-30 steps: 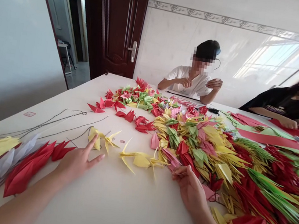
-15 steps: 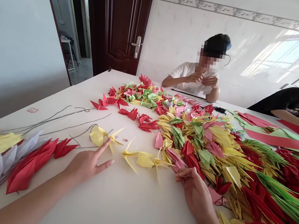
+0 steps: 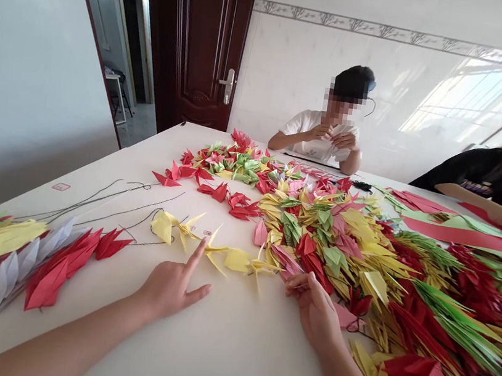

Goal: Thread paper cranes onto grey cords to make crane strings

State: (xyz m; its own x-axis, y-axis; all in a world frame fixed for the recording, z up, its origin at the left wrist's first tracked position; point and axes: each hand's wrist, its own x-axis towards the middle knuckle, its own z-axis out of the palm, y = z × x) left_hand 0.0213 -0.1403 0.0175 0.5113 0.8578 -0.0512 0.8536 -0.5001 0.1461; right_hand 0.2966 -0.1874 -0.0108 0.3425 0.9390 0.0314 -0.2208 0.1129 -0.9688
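Several yellow folded-paper cranes (image 3: 237,259) lie in a row on the white table (image 3: 229,340) in front of me. My left hand (image 3: 174,286) is open, its index finger stretched out so the tip is at one of these cranes and its thumb held apart. To the right of the row, my right hand (image 3: 313,306) is closed in a pinch; whatever is between its fingertips is too small to make out. Just beyond that hand lies a pink folded crane (image 3: 285,261) at the edge of a large pile of paper cranes (image 3: 343,226).
Strung red cranes (image 3: 65,268) and other colours lie at the left, with dark threads (image 3: 104,201) trailing across the table. One person (image 3: 326,133) sits opposite, hands raised; another person (image 3: 490,181) works at the right beside flat paper strips (image 3: 463,236).
My left index finger has moved right along the yellow row, from the first cranes to the middle ones. My right hand keeps its pinch. The view has shifted slightly.
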